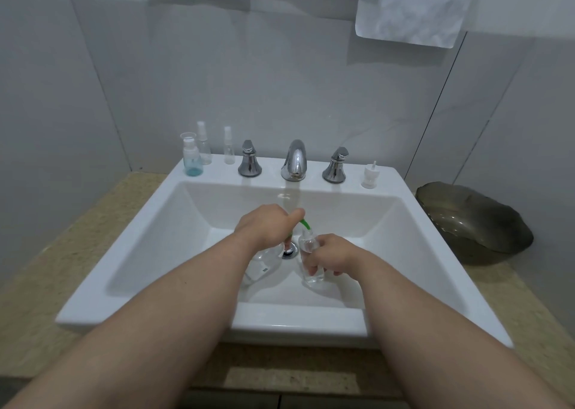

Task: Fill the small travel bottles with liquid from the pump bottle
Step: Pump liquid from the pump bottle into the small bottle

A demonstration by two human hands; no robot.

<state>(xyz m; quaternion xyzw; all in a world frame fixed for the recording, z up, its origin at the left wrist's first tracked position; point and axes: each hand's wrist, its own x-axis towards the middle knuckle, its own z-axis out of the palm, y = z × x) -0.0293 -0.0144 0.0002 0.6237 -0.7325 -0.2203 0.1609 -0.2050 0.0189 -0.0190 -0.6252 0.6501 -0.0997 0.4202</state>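
Clear travel bottle (308, 243) sits in right hand (335, 257), neck under pump bottle (260, 264) spout (306, 223).

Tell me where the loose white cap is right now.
In the head view, the white cap stands on the back ledge of the sink, far right, just beyond the right tap handle.

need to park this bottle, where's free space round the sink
Free: speckled beige counter left of the white ceramic sink, plus its side rims. Crowded: back-left ledge with three small clear bottles; dark glass bowl on right counter.
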